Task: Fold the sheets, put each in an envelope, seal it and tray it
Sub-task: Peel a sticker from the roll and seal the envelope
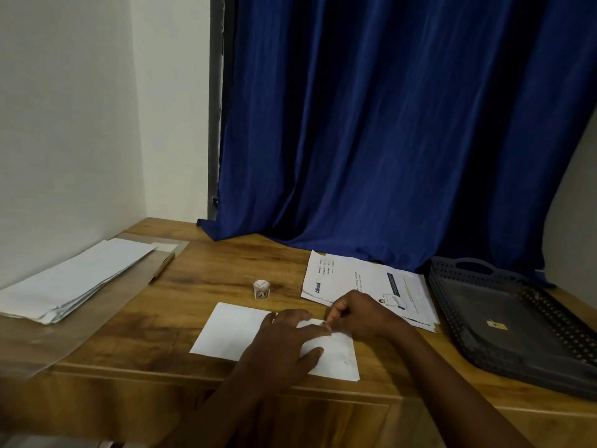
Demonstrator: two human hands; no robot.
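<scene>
Left hand (pixel 290 337) lies flat with straight fingers pressing down on the folded white paper sheet (pixel 239 331), which sits at the near edge of the brown wooden desk (pixel 200 273). Right hand (pixel 358 313), fingers curled together, pinches or creases the sheet's far edge just beside the left fingertips; whether it truly grips the paper cannot be told. Relative to the sheet, the stack of white envelopes (pixel 74 282) lies well apart to the left, the pile of printed sheets (pixel 365 286) just behind to the right, and the dark perforated plastic tray (pixel 517 324) further right. A small round sticker roll (pixel 261 288) stands just behind the sheet. Judged risk: if the flat hand eases, the sheet could slide off the desk edge or the crease run crooked, so it may not fit an envelope.
</scene>
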